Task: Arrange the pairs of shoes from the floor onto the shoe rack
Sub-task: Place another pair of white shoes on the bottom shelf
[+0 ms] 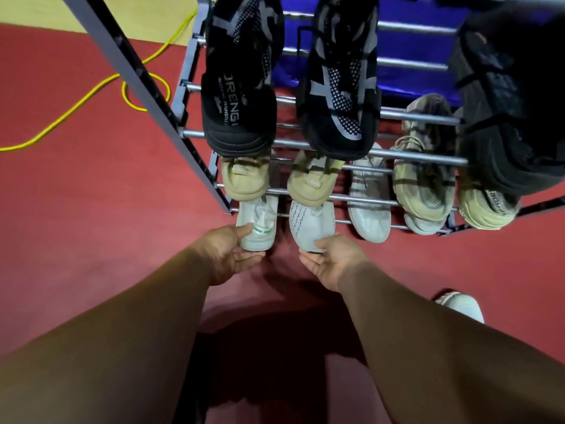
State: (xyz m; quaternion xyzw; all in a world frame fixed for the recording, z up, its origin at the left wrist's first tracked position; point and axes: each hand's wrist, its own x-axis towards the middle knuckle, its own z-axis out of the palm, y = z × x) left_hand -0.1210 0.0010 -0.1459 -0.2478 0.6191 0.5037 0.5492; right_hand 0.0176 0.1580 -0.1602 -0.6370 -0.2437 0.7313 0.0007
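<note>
A yellow electrical cable (pixel 91 93) loops over the red floor (pixel 91 209) at far left. The left hand (pixel 227 254) cups the heel of a white sneaker with a green stripe (pixel 258 224), thumb on its side, fingers (pixel 249 257) curled under it. Just beside, the right hand (pixel 331 260) grips the heel of a white knit sneaker with dark stitching (pixel 308 224). Both shoes lie toe-inward on the lowest tier of the grey metal tube shoe rack (pixel 397 117). Above them sit tan sneakers (pixel 244 179), then black mesh sneakers (pixel 241 87). Further right, pale grey and beige shoes fill the lower tiers. A lone white shoe (pixel 461 304) lies on the floor, beside the right forearm.
</note>
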